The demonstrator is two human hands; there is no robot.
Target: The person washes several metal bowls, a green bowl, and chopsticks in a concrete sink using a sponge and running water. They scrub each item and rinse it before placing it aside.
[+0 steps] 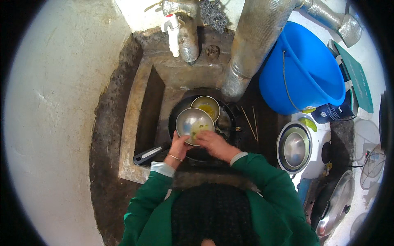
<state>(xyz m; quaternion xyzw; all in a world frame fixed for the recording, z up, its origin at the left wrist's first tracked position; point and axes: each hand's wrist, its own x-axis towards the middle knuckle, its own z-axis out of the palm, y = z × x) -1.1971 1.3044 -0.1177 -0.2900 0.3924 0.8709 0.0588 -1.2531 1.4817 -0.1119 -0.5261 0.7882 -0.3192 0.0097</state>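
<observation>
A metal bowl (187, 118) with greenish-yellow bits and liquid in it is tilted above a black pan (175, 110) in the stone sink. My left hand (178, 147) grips the bowl's near-left rim. At the near-right rim, my right hand (214, 144) is closed over the edge, its fingers reaching the wet bits inside; it is slightly blurred. Behind this bowl a second metal bowl (205, 99) sits in the pan with yellow liquid. The pan's handle (152, 154) points to the near left.
A white tap (172, 35) hangs over the sink (132, 135). A foil-wrapped pipe (250, 45) drops at the back. To the right are a blue bucket (283, 96), stacked basins (281, 151) and a lidded pan (338, 201). Two thin sticks (249, 123) lie right of the pan.
</observation>
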